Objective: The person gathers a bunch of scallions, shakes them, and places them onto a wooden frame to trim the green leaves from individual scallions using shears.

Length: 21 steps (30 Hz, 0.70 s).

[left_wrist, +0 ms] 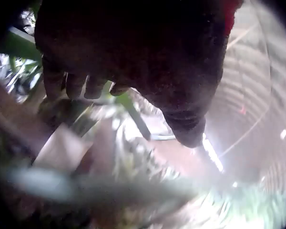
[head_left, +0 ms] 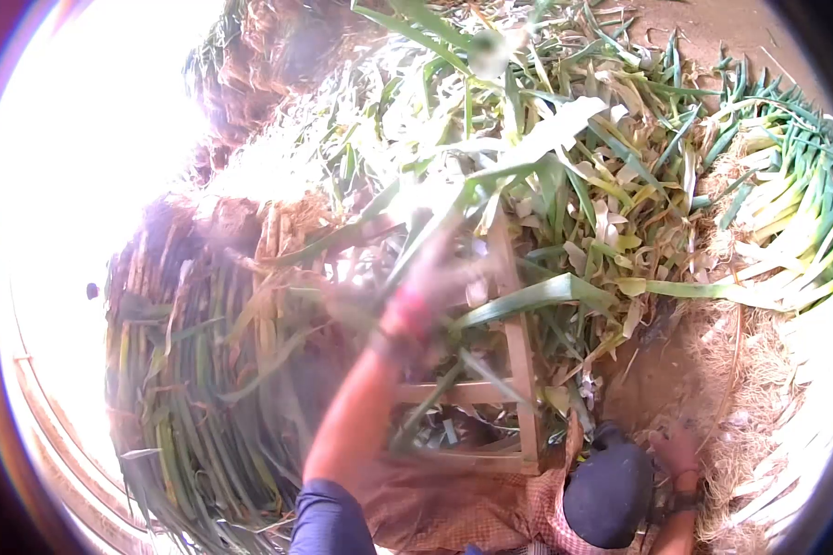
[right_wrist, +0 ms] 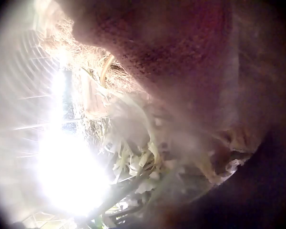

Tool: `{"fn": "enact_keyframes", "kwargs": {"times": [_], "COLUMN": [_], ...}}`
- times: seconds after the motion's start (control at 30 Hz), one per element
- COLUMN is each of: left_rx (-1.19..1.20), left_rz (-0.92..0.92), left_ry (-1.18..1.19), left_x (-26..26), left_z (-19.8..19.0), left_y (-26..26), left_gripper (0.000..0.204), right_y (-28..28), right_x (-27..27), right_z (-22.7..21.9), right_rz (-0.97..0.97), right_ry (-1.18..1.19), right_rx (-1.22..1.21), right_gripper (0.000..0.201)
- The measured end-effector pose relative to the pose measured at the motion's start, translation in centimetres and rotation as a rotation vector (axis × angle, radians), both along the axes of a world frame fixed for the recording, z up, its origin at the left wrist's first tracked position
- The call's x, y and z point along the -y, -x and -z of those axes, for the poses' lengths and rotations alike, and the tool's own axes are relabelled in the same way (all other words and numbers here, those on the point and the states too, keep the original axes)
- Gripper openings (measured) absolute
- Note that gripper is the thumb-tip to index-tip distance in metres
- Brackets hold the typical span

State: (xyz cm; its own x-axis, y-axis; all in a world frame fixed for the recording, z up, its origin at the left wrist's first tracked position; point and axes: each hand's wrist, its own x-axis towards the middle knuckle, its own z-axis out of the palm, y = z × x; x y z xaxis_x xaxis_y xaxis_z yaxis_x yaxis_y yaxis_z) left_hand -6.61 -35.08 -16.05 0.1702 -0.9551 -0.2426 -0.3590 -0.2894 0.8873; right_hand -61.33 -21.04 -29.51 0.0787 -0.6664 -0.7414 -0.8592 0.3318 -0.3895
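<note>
In the head view my left hand (head_left: 435, 264) is stretched forward over a wooden frame (head_left: 518, 361), blurred, a red band at its wrist. Long green onion leaves (head_left: 518, 301) lie around and beyond it. Dark in the left wrist view, the same hand (left_wrist: 133, 62) has its thumb apart from its fingers, and a green leaf (left_wrist: 133, 114) shows past the fingertips. Low on the right, my right hand (head_left: 676, 449) is over brown ground beside fibrous onion roots (head_left: 750, 407). A blurred reddish surface fills much of the right wrist view; I cannot tell how those fingers lie.
A big bundle of long green onions (head_left: 204, 370) stands at left. Loose leaves and peelings (head_left: 611, 194) are heaped beyond the frame. More onions (head_left: 796, 194) lie along the right. Near the bottom are checked cloth (head_left: 453, 509) and a dark rounded, cap-like shape (head_left: 611, 499).
</note>
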Motion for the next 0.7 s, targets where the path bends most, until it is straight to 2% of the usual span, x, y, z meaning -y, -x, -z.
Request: {"fn": "enact_keyframes", "kwargs": {"times": [0.07, 0.13, 0.17, 0.2, 0.23, 0.27, 0.33, 0.4, 0.43, 0.47, 0.5, 0.53, 0.57, 0.6, 0.63, 0.67, 0.7], "left_rx": [0.898, 1.052, 0.910, 0.797, 0.792, 0.765, 0.430, -0.436, -0.188, -0.399, -0.511, -0.595, -0.529, -0.409, 0.037, -0.072, 0.008], "left_rz": [0.287, 0.244, 0.189, 0.110, 0.165, 0.213, 0.079, -0.410, -0.331, -0.381, -0.438, -0.515, -0.491, -0.528, -0.578, -0.589, -0.498], "left_ry": [0.141, 0.183, 0.104, 0.020, -0.157, -0.317, -0.332, 0.096, -0.095, 0.119, 0.394, 0.564, 0.619, 0.605, 0.524, 0.409, 0.293], "left_x": [-6.6, -8.4, -8.7, -9.4, -9.5, -8.6, -7.3, -1.8, -1.5, 0.2, 2.7, 3.9, 3.4, 2.7, 2.1, -1.0, -3.8], "left_z": [3.1, 2.5, 3.8, 4.8, 5.2, 5.4, 3.6, 8.6, -7.2, -10.5, -12.3, -15.0, -16.5, -16.2, -12.5, -12.1, -11.0], "left_y": [3.3, 6.0, 6.4, 6.1, 6.1, 5.5, 4.9, 1.4, 2.0, 0.6, -1.1, -1.6, -2.6, -3.3, -6.3, -4.1, -2.5], "left_gripper": [0.090, 0.072, 0.061, 0.051, 0.043, 0.036, 0.026, 0.023, 0.020, 0.016, 0.020, 0.051, 0.083, 0.091, 0.089, 0.084, 0.088], "right_y": [0.1, 0.1, -0.7, -2.1, -4.4, -5.2, -5.4, -4.3, -3.2, -2.3, -1.6, -1.7, -2.1, -2.6, -2.7, -4.4, -6.1], "right_x": [0.4, 0.2, 0.3, 1.2, 2.4, 2.6, 2.3, 2.7, 2.1, 1.8, 1.8, 1.6, 2.0, 1.8, 1.4, 1.3, 1.3], "right_z": [-0.6, -1.5, -2.0, -5.4, -8.2, -9.1, -10.4, -9.5, -8.9, -8.6, -8.4, -9.2, -10.0, -11.1, -11.3, -13.4, -15.1], "right_rz": [0.004, 0.003, -0.003, 0.089, 0.157, 0.127, 0.029, -0.017, -0.021, -0.023, -0.028, -0.048, -0.048, -0.067, -0.097, -0.135, -0.190], "right_ry": [0.045, 0.004, -0.037, -0.149, -0.274, -0.272, -0.232, -0.166, -0.140, -0.113, -0.090, -0.075, -0.054, -0.041, -0.030, -0.019, 0.006], "right_rx": [0.116, 0.076, 0.051, 0.166, 0.289, 0.314, 0.299, 0.234, 0.210, 0.195, 0.189, 0.179, 0.159, 0.128, 0.076, 0.021, -0.045], "right_gripper": [0.056, 0.050, 0.045, 0.047, 0.049, 0.050, 0.051, 0.053, 0.054, 0.054, 0.055, 0.056, 0.056, 0.057, 0.058, 0.059, 0.059]}}
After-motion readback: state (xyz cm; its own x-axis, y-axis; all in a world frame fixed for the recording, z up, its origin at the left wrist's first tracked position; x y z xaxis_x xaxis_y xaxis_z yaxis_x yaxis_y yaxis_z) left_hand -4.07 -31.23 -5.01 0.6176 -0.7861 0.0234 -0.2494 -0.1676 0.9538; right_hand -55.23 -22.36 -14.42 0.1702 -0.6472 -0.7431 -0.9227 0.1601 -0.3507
